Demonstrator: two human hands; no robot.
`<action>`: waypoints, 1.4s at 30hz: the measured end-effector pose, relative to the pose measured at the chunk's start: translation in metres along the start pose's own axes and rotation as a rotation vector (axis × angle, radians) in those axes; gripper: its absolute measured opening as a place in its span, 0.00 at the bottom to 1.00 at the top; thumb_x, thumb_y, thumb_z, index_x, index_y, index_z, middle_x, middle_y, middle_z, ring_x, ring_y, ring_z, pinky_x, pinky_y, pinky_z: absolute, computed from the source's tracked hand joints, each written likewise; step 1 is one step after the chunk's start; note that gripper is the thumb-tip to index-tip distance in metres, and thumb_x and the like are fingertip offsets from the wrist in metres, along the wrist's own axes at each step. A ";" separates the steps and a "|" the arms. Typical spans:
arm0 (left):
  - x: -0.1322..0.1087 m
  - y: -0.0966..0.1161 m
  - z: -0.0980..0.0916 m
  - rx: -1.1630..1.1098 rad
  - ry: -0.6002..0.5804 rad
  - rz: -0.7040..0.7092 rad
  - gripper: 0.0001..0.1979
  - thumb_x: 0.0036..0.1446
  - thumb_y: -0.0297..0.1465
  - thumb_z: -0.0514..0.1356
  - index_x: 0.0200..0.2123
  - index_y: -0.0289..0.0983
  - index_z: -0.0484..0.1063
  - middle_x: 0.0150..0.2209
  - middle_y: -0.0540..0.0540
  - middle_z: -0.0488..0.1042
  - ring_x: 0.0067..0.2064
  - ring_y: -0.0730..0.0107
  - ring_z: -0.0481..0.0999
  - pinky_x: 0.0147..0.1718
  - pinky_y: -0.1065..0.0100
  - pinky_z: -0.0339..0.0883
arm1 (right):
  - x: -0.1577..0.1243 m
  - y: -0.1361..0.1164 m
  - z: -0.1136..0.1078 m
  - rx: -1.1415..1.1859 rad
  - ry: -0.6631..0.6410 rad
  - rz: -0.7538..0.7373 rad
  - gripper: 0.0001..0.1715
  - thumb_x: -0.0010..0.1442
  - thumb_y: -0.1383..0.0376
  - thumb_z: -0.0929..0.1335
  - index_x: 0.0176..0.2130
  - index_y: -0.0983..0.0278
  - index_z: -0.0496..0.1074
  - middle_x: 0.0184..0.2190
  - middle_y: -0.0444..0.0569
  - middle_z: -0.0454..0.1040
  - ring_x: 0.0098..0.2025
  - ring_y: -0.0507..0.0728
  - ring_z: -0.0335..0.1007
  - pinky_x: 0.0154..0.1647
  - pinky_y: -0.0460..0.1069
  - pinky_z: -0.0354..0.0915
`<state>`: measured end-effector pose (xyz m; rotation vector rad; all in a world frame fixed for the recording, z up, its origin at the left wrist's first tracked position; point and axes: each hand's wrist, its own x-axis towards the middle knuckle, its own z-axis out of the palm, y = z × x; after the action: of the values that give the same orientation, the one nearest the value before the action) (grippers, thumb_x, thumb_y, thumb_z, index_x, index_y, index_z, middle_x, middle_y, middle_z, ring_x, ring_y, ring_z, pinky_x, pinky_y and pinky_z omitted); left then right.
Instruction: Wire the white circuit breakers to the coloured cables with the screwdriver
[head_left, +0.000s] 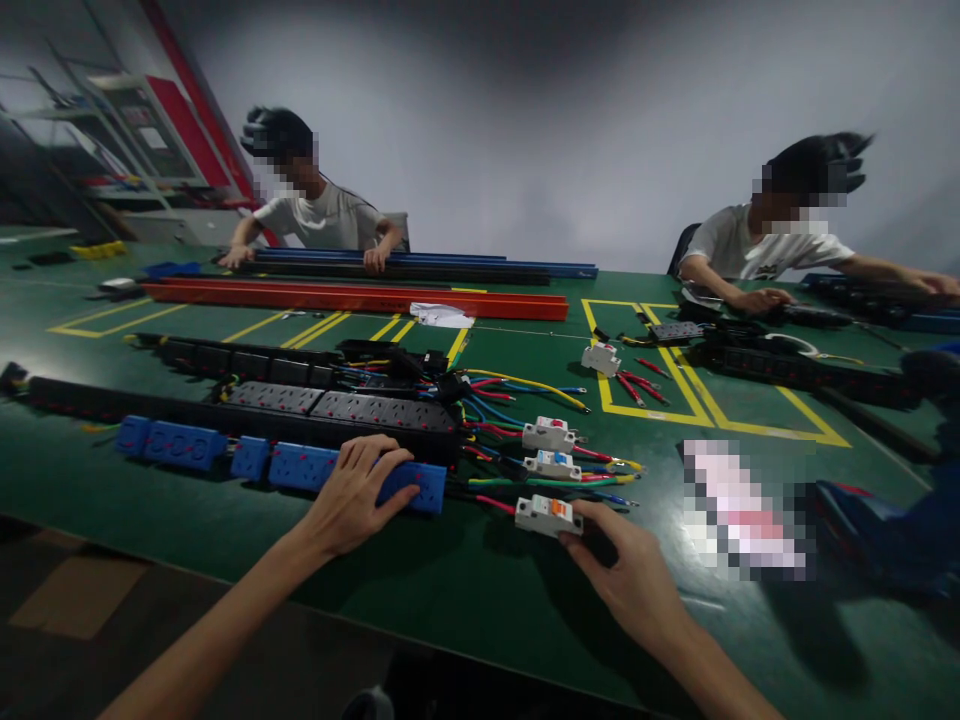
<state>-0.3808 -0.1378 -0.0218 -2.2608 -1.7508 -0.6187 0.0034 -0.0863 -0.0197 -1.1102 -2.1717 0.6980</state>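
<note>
My left hand (361, 490) is curled over a strip of blue sockets (186, 444), fingers across its top and thumb on its near face. Between the thumb and fingers of my right hand (626, 560) is a white circuit breaker with an orange lever (546, 514). A red wire leads from that breaker back toward the socket strip. Just beyond it lie a breaker with a blue lever (553, 464) and one with red markings (550, 433), among coloured wires with metal ends. Behind the blue strip is a row of grey sockets (382, 408) in a black housing.
Long orange channels (360, 297) and blue rails (525, 266) lie across the green table (420, 600). Another breaker (601, 358) sits inside yellow tape lines. Two co-workers sit opposite, a sleeve (349, 215) at left and another (814, 240) at right. A blurred pink-white item (742, 505) is at right.
</note>
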 end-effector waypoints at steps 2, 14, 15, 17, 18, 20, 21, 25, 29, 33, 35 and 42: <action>0.001 0.009 -0.002 0.023 0.067 0.046 0.18 0.62 0.39 0.60 0.53 0.41 0.68 0.52 0.39 0.69 0.55 0.50 0.67 0.54 0.50 0.59 | 0.000 -0.001 0.000 -0.001 0.004 -0.010 0.15 0.63 0.61 0.67 0.49 0.61 0.71 0.44 0.48 0.78 0.43 0.57 0.77 0.45 0.51 0.73; 0.036 0.124 0.023 -0.027 -0.256 0.129 0.13 0.70 0.32 0.50 0.53 0.41 0.69 0.43 0.47 0.74 0.33 0.67 0.77 0.22 0.69 0.60 | 0.000 0.003 0.004 -0.068 0.051 -0.057 0.14 0.63 0.64 0.66 0.49 0.62 0.70 0.43 0.48 0.78 0.42 0.56 0.76 0.43 0.50 0.72; 0.038 0.125 0.028 -0.027 -0.266 0.112 0.12 0.70 0.32 0.49 0.51 0.42 0.70 0.42 0.48 0.74 0.32 0.68 0.77 0.21 0.69 0.58 | 0.000 0.004 0.004 -0.071 0.057 -0.055 0.14 0.63 0.64 0.66 0.49 0.61 0.70 0.42 0.48 0.78 0.42 0.56 0.76 0.43 0.50 0.72; 0.040 0.123 0.035 -0.049 -0.261 0.097 0.13 0.71 0.32 0.48 0.49 0.43 0.71 0.40 0.49 0.74 0.32 0.69 0.76 0.21 0.70 0.57 | 0.000 0.005 0.005 -0.072 0.061 -0.049 0.14 0.63 0.64 0.67 0.49 0.61 0.71 0.42 0.48 0.78 0.41 0.56 0.76 0.42 0.50 0.73; 0.040 0.121 0.038 -0.066 -0.252 0.100 0.13 0.71 0.33 0.48 0.49 0.43 0.71 0.40 0.49 0.74 0.32 0.70 0.76 0.22 0.70 0.56 | 0.001 0.006 0.005 -0.070 0.062 -0.048 0.14 0.63 0.64 0.67 0.49 0.61 0.71 0.42 0.47 0.78 0.41 0.56 0.76 0.42 0.50 0.73; 0.039 0.117 0.043 -0.099 -0.225 0.121 0.13 0.71 0.33 0.48 0.49 0.42 0.71 0.40 0.49 0.74 0.32 0.71 0.75 0.22 0.70 0.55 | 0.001 0.007 0.006 -0.064 0.062 -0.049 0.14 0.63 0.64 0.67 0.49 0.61 0.71 0.43 0.47 0.78 0.40 0.56 0.77 0.40 0.50 0.73; 0.038 0.116 0.045 -0.114 -0.210 0.132 0.13 0.71 0.33 0.48 0.48 0.42 0.71 0.39 0.49 0.74 0.32 0.71 0.75 0.23 0.70 0.55 | 0.001 0.008 0.006 -0.063 0.066 -0.052 0.14 0.63 0.64 0.67 0.49 0.61 0.72 0.43 0.47 0.78 0.41 0.56 0.77 0.39 0.50 0.73; 0.036 0.115 0.050 -0.145 -0.161 0.150 0.13 0.71 0.32 0.48 0.47 0.40 0.72 0.39 0.49 0.74 0.32 0.72 0.74 0.23 0.69 0.55 | 0.001 0.008 0.007 -0.089 0.096 -0.092 0.15 0.64 0.64 0.67 0.50 0.63 0.72 0.44 0.49 0.79 0.41 0.57 0.77 0.40 0.50 0.74; 0.037 0.114 0.051 -0.145 -0.150 0.177 0.13 0.71 0.32 0.48 0.48 0.39 0.71 0.39 0.48 0.74 0.32 0.71 0.74 0.23 0.69 0.55 | 0.004 0.007 0.006 -0.121 0.102 -0.190 0.15 0.65 0.65 0.65 0.51 0.64 0.72 0.46 0.50 0.78 0.44 0.56 0.77 0.45 0.50 0.73; 0.039 0.114 0.048 -0.136 -0.154 0.194 0.13 0.71 0.31 0.47 0.48 0.39 0.70 0.39 0.48 0.73 0.33 0.70 0.74 0.23 0.69 0.57 | 0.009 0.008 0.005 -0.112 0.082 -0.178 0.15 0.65 0.65 0.65 0.51 0.63 0.72 0.47 0.50 0.78 0.46 0.57 0.77 0.47 0.52 0.73; 0.039 0.116 0.046 -0.132 -0.166 0.182 0.13 0.71 0.31 0.47 0.48 0.39 0.70 0.40 0.48 0.73 0.33 0.70 0.75 0.24 0.70 0.58 | 0.010 0.008 0.005 -0.107 0.071 -0.117 0.16 0.64 0.64 0.66 0.51 0.63 0.72 0.46 0.50 0.78 0.44 0.57 0.77 0.47 0.52 0.73; 0.038 0.124 0.043 -0.078 -0.145 0.144 0.11 0.68 0.30 0.49 0.48 0.39 0.70 0.40 0.47 0.74 0.34 0.66 0.76 0.25 0.68 0.63 | 0.006 0.002 0.006 -0.051 0.035 0.024 0.18 0.63 0.60 0.65 0.52 0.63 0.71 0.47 0.49 0.78 0.45 0.58 0.77 0.46 0.53 0.73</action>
<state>-0.2457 -0.1200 -0.0323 -2.5158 -1.6323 -0.5150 -0.0025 -0.0808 -0.0232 -1.1681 -2.1610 0.6323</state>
